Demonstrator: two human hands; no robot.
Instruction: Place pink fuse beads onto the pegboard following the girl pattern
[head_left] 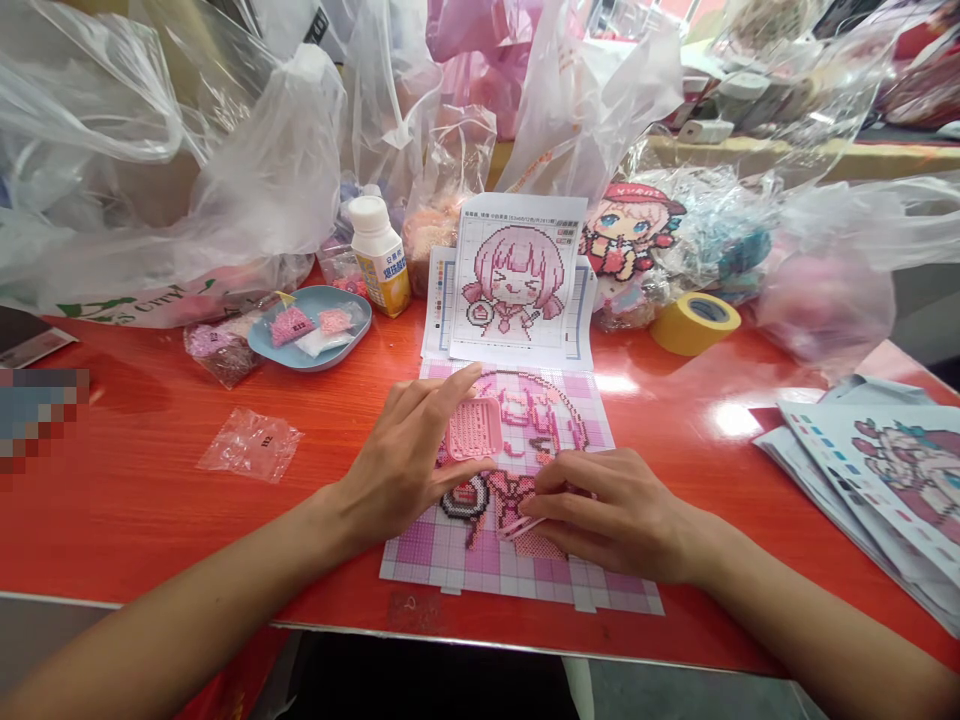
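Observation:
My left hand (397,450) grips a small pink bead tray (475,430) between thumb and fingers, tilted above the board. Rows of pink beads show inside the tray. Below it lies a pegboard (420,553) over a pink-and-white checked sheet, with a half-outlined figure in pink, black and white fuse beads. Pinched in my right hand (619,505) is a pair of pale pink tweezers (520,528), their tips over the lower middle of the bead figure. The hand covers part of the board's right side.
Behind the board a printed pattern sheet (517,285) leans upright. To its left stand a white-capped bottle (381,255) and a blue plate (352,340) with bead bags. A clear bag (251,445) lies at left, yellow tape (695,322) and printed papers (892,490) at right. Plastic bags crowd the back.

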